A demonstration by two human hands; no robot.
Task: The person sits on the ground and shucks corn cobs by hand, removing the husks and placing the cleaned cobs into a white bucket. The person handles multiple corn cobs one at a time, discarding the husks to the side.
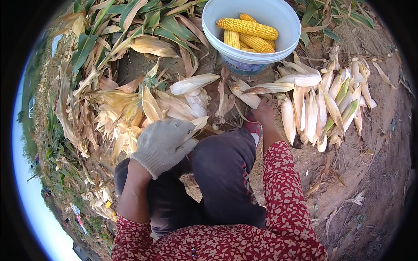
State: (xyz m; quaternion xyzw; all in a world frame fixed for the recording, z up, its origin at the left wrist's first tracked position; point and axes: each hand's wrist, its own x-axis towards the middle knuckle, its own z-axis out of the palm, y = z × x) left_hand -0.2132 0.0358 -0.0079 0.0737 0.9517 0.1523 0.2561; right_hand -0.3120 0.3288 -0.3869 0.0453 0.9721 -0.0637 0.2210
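My left hand (165, 143), in a pale knitted work glove, is closed above my left knee. A pale corn husk (200, 122) sticks out between its thumb and fingers; whatever lies inside the palm is hidden. Bare, my right hand (265, 112) grips the near end of a partly husked corn ear (245, 94), with a few yellow kernels showing at the far end. Beyond the hands stands a light blue plastic bucket (249, 58) holding several husked yellow corn cobs (248, 28). Another ear in its husk (194, 84) lies on the ground left of the bucket.
Several unhusked corn ears (310, 111) lie piled on the soil at right. Loose dry husks (114, 114) heap up at left, below leafy corn stalks (156, 23). A shoe (252, 125) is close by my right hand. More corn (104, 204) lies farther left.
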